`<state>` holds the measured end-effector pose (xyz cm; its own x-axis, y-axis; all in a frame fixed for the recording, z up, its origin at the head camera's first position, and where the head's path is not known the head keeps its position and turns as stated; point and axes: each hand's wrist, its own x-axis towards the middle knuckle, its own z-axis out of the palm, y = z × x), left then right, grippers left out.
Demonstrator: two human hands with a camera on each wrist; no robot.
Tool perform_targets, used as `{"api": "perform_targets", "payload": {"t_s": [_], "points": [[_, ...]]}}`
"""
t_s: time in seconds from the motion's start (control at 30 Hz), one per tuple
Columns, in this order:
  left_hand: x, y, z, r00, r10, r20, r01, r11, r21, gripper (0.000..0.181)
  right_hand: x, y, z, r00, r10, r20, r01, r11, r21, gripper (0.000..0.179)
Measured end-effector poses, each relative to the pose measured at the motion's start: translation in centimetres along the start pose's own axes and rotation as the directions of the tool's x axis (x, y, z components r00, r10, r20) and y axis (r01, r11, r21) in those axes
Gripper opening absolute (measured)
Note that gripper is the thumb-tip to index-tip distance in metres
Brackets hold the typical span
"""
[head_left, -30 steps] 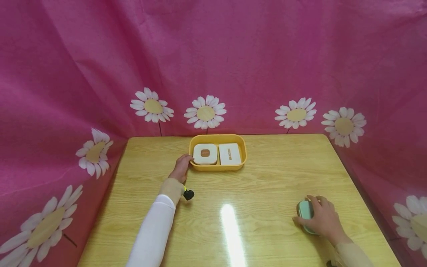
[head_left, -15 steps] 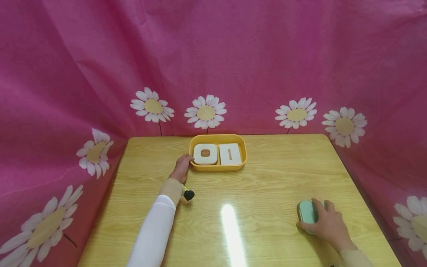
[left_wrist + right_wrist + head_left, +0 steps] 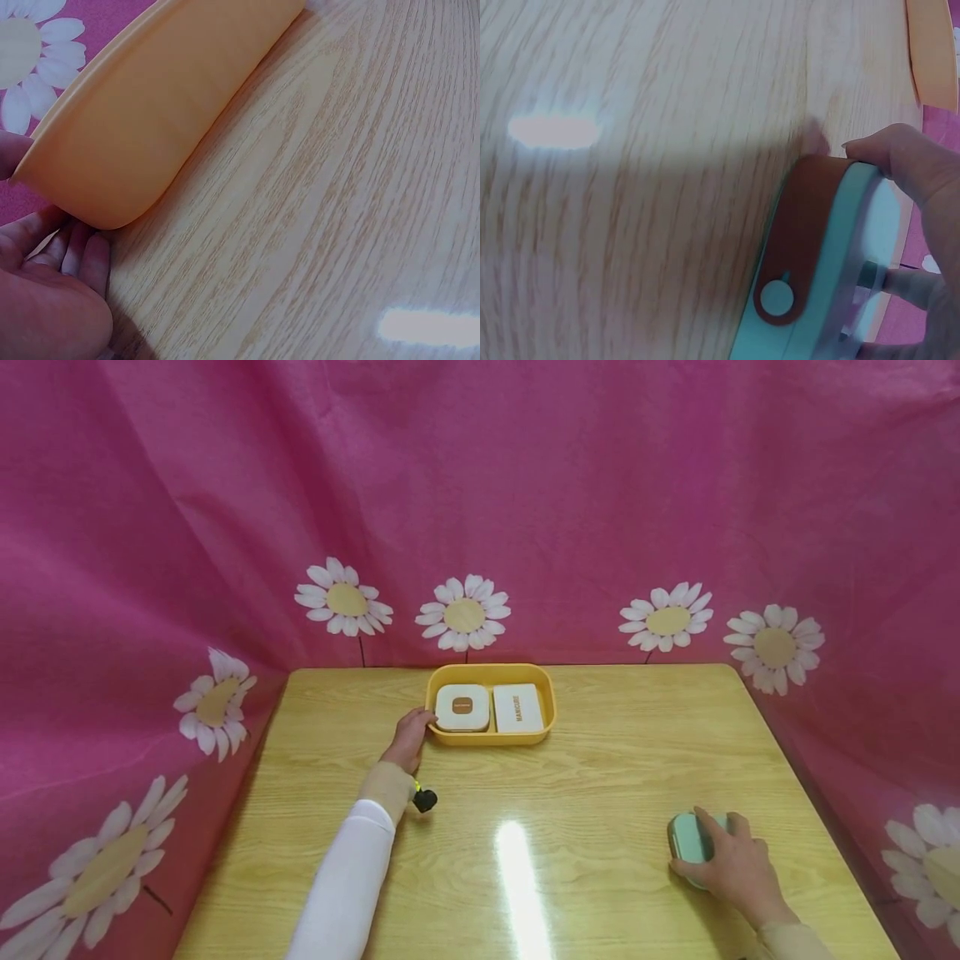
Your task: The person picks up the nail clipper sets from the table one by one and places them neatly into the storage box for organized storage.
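Note:
At the table's back stands a yellow divided tray (image 3: 491, 739). My left hand (image 3: 407, 742) holds its left end. In the left wrist view the thumb (image 3: 11, 154) lies at the rim and curled fingers (image 3: 94, 262) touch the lower corner. Two white boxes lie in the tray: a rounded one (image 3: 450, 718) with a brown label, and a square one (image 3: 510, 714) lettered MANICURE. At the front right, my right hand (image 3: 738, 867) grips a mint-green rounded case (image 3: 686, 839). A brown strap (image 3: 802, 225) with a round button runs along the case's side.
The wood-grain table (image 3: 600, 777) has a bright light reflection in its middle. A pink curtain (image 3: 540, 510) with white daisies hangs behind the table and along both sides. The tray's back edge is close to the curtain.
My right hand's fingers have shifted rightward over the green case, showing more of its top. The case stays in almost the same place. My left hand and the tray have not moved.

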<state>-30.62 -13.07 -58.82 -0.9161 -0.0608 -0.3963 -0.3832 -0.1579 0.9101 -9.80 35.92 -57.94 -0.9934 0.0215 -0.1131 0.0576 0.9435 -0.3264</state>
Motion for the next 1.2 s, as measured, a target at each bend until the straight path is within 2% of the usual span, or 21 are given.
{"api": "perform_targets", "payload": {"t_s": [0.3,0.57,0.83,1.2], "points": [[0.1,-0.2,0.0,1.0,0.008,-0.001,-0.008,1.0,0.004,0.042,0.2,-0.5,0.0,0.999,-0.035,-0.037,0.035,0.999,-0.009,0.098],[0.2,-0.2,-0.1,1.0,-0.005,0.015,0.005,1.0,0.014,0.043,0.7,-0.9,0.0,0.999,-0.017,-0.044,0.017,1.0,-0.003,0.103],[0.2,-0.1,-0.2,1.0,-0.004,0.018,0.004,1.0,0.012,0.044,1.2,-1.3,0.0,0.996,-0.042,-0.084,0.043,0.999,0.011,0.103],[0.3,-0.1,-0.2,1.0,0.002,0.011,-0.002,1.0,0.019,0.042,2.0,-3.1,-0.8,0.995,-0.048,-0.087,0.052,0.998,0.044,0.095]]}}
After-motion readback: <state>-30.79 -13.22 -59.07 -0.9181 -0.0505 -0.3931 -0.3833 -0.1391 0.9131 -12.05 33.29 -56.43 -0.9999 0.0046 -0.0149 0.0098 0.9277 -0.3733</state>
